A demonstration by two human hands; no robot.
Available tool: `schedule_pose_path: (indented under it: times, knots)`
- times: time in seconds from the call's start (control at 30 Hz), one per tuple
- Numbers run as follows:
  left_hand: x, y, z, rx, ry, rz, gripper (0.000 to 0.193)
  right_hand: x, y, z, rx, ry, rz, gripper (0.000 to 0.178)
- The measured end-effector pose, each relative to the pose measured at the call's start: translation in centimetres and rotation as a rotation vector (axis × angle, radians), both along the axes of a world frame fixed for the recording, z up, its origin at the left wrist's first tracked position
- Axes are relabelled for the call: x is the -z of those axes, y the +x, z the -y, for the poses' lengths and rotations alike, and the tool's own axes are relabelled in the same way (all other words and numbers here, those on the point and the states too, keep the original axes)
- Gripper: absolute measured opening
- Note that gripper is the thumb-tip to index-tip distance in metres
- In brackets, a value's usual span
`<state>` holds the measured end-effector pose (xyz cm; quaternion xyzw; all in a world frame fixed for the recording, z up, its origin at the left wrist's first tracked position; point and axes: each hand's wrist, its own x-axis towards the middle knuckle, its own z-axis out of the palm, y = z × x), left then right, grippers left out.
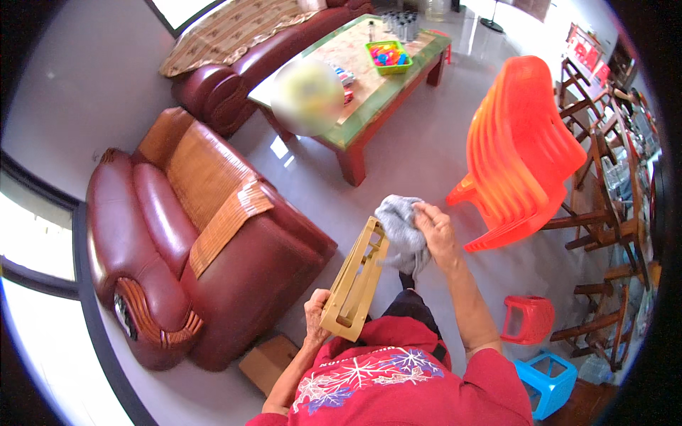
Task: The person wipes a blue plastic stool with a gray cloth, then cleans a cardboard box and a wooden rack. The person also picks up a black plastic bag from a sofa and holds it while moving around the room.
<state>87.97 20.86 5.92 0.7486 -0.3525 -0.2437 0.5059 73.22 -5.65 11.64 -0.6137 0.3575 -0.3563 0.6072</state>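
Note:
My left hand (317,312) is closed around the lower end of a long tan slotted frame (347,309), held tilted in front of my body. It looks like hard plastic or painted wood; I cannot tell which. At its far upper end, a crumpled grey cloth (399,219) hangs from my right hand (438,233). Thumb and fingers of that hand pinch the cloth, and its folds overlap the frame's tip. Whether the cloth presses on the frame is hard to see.
A maroon armchair (284,263) is to the left, with a cardboard box (270,362) beside it. Ahead stands a low table (348,138) bearing a green basket (391,69). Stacked orange chairs (518,156), a red stool (527,319) and a blue stool (550,387) are at right.

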Motion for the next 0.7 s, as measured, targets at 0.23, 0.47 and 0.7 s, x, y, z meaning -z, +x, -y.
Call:
schedule_pose_path:
  times: [0.23,0.47,0.7]
  knots:
    - [-1.0,-1.6,3.6,0.109,-0.04,0.076,0.021,5.9,3.0,3.0,0.298,-0.357,-0.256,0.031]
    - [-0.2,-2.7,8.8,0.089,0.021,0.143,0.018,7.1,-1.7,2.5,-0.047,-0.421,-0.495,0.047]
    - [2.9,-4.0,13.9,0.163,0.148,-0.03,0.02,0.0,-5.5,6.6,-0.789,0.099,0.012,0.039]
